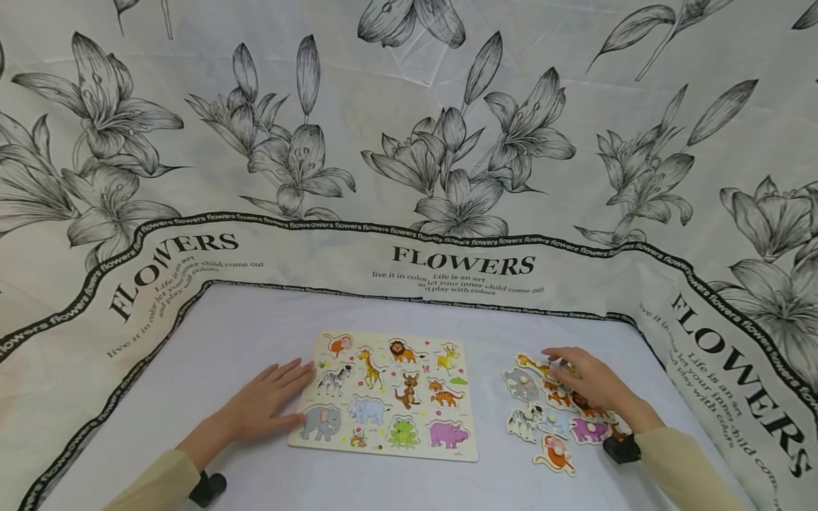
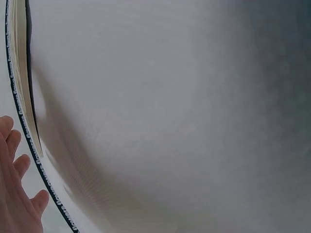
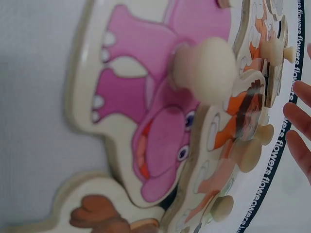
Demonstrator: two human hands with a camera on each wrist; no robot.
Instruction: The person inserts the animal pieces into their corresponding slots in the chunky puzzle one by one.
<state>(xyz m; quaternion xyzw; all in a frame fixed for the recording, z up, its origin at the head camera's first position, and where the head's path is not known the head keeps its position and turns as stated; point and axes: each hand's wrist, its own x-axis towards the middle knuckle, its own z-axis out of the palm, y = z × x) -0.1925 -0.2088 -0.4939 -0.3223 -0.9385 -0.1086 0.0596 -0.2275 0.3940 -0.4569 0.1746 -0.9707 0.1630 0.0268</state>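
Observation:
A wooden animal puzzle board lies flat on the white cloth. My left hand rests at its left edge with fingers spread and straight. To the right is a loose cluster of knobbed animal pieces: elephant, zebra, hippo, monkey and giraffe, among others. Over the cluster's far side hovers my right hand, its fingers loosely bent near the giraffe and lion pieces. In the right wrist view, the hippo's knob looms close, and the visible fingers hold nothing.
White cloth covers the surface. A flower-printed curtain with a black lettered border rises behind and along both sides. Black wrist straps sit at both wrists. Some pieces overlap one another.

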